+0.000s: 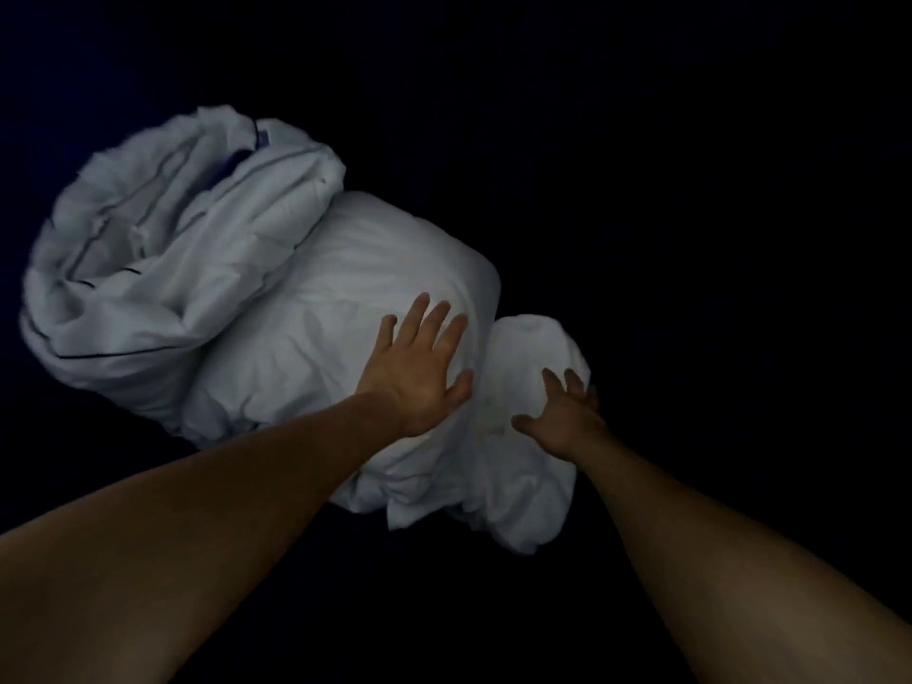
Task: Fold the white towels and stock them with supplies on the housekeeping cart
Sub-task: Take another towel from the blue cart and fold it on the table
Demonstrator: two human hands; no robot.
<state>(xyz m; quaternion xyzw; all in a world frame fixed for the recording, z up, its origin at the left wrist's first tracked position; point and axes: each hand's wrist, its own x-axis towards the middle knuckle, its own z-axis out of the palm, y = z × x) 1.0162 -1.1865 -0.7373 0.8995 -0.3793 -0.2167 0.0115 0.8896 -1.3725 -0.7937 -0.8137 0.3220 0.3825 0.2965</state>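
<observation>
The scene is very dark. A pile of white linen lies in the middle: a big folded bundle with thin dark piping (pixel 163 249) at the upper left, a plump white bundle (pixel 335 313) in the centre, and a smaller white bundle (pixel 523 387) to its right. My left hand (pixel 419 367) lies flat on the central bundle, fingers straight and spread. My right hand (pixel 562 417) rests on the smaller bundle with its fingers spread over the fabric. Both forearms reach in from the bottom edge.
Everything around the linen is black; the surface under it, any cart and any supplies cannot be made out.
</observation>
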